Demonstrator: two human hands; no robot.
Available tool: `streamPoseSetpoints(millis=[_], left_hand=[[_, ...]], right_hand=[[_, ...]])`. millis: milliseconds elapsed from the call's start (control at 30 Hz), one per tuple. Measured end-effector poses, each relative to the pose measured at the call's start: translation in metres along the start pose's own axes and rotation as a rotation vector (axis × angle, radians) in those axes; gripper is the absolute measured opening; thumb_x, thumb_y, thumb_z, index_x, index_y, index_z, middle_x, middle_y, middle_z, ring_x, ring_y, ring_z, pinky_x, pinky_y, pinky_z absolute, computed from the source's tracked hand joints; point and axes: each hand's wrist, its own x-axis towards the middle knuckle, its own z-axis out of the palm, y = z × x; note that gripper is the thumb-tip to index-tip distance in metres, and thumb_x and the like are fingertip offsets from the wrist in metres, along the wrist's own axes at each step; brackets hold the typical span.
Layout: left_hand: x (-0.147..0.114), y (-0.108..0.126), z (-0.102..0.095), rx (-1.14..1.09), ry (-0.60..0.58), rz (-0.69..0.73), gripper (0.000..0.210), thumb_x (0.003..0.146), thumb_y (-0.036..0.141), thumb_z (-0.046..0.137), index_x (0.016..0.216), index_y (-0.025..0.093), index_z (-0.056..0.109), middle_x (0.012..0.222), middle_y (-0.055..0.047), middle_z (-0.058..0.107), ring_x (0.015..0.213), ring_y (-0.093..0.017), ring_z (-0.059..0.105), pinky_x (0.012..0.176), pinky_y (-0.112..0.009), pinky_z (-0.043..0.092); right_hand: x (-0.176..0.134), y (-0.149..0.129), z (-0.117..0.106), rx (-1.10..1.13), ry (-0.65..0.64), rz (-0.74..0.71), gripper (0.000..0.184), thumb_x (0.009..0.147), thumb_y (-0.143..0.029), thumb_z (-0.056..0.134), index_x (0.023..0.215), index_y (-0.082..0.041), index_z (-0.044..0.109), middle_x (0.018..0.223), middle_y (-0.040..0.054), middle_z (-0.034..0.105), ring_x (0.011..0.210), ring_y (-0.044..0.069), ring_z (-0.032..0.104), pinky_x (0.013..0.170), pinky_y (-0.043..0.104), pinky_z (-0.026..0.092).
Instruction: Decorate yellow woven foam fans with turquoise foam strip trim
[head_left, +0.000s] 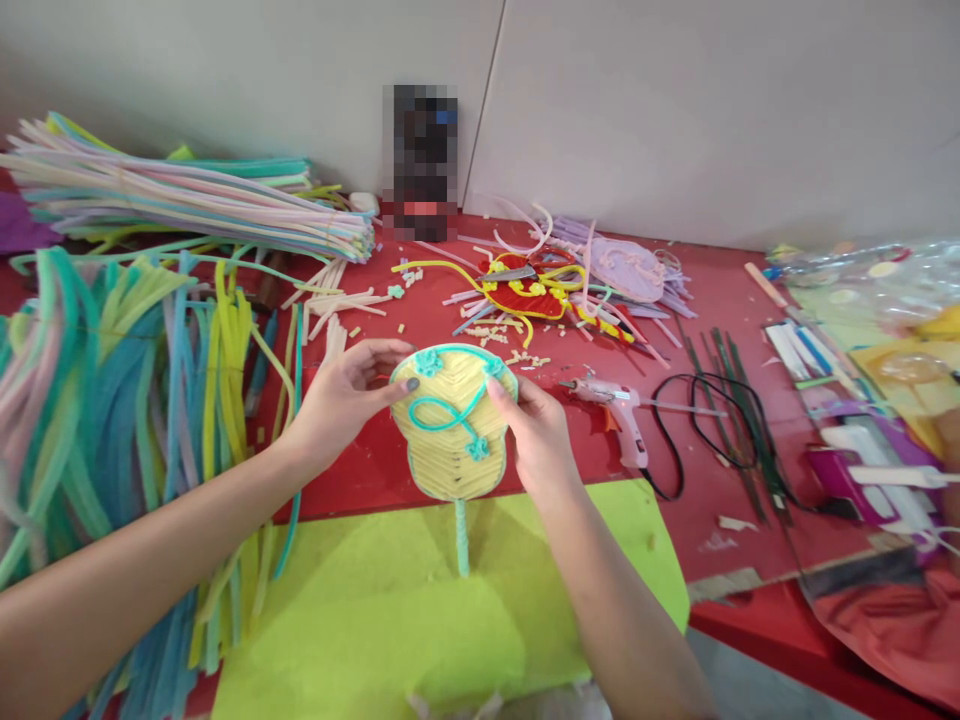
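Between my two hands is a yellow pipe-cleaner fan (442,440), edged in teal, with a looped teal stem and small teal flowers on its face. Its wrapped teal handle (462,540) points down toward me over a lime-green sheet (360,620). My left hand (345,395) pinches the fan's upper left edge, thumb on the front. At the upper right edge, my right hand (538,425) grips it with the thumb pressed beside a teal flower. The fingers behind the fan are partly hidden.
Bundled pipe cleaners (187,200) and loose ones (112,400) fill the left. A pink glue gun (619,410) with a black cord lies right of my hands. Behind are a red fan (525,290), scissors (514,275), a lilac fan (626,265) and a blurred upright phone-like object (424,160).
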Motion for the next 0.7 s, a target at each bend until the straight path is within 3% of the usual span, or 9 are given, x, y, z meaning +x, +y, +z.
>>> streamPoseSetpoints(millis=[300, 433, 567, 700], left_hand=[[0.0, -0.001, -0.001, 0.021, -0.031, 0.038, 0.042, 0.071, 0.038, 0.071, 0.106, 0.019, 0.059, 0.104, -0.006, 0.064, 0.094, -0.017, 0.061, 0.08, -0.029, 0.053], [-0.001, -0.001, -0.002, 0.083, -0.069, 0.072, 0.037, 0.079, 0.04, 0.062, 0.109, 0.02, 0.058, 0.109, -0.008, 0.063, 0.097, -0.018, 0.06, 0.082, -0.031, 0.052], [0.001, 0.006, -0.003, 0.295, -0.059, 0.226, 0.034, 0.081, 0.04, 0.058, 0.109, 0.02, 0.059, 0.111, -0.008, 0.061, 0.1, -0.02, 0.059, 0.088, -0.036, 0.05], [0.002, 0.029, 0.003, 0.492, -0.095, 0.38, 0.036, 0.081, 0.036, 0.059, 0.115, 0.023, 0.057, 0.114, -0.007, 0.06, 0.105, -0.02, 0.057, 0.094, -0.038, 0.047]], right_hand=[[0.0, 0.002, 0.003, 0.019, 0.052, -0.01, 0.02, 0.073, -0.041, 0.068, 0.08, -0.022, 0.067, 0.078, 0.0001, 0.065, 0.077, 0.017, 0.06, 0.071, 0.029, 0.047], [0.0, 0.002, 0.002, -0.008, 0.064, 0.013, 0.024, 0.072, -0.044, 0.067, 0.082, -0.022, 0.067, 0.076, 0.0005, 0.066, 0.075, 0.018, 0.061, 0.069, 0.029, 0.048], [0.0, 0.0, -0.001, -0.043, 0.042, 0.015, 0.027, 0.071, -0.046, 0.068, 0.083, -0.022, 0.067, 0.077, 0.0007, 0.067, 0.078, 0.018, 0.061, 0.07, 0.029, 0.048], [0.0, -0.003, -0.003, -0.03, -0.009, 0.031, 0.025, 0.071, -0.043, 0.068, 0.083, -0.022, 0.068, 0.079, 0.0003, 0.067, 0.074, 0.017, 0.061, 0.069, 0.028, 0.048]])
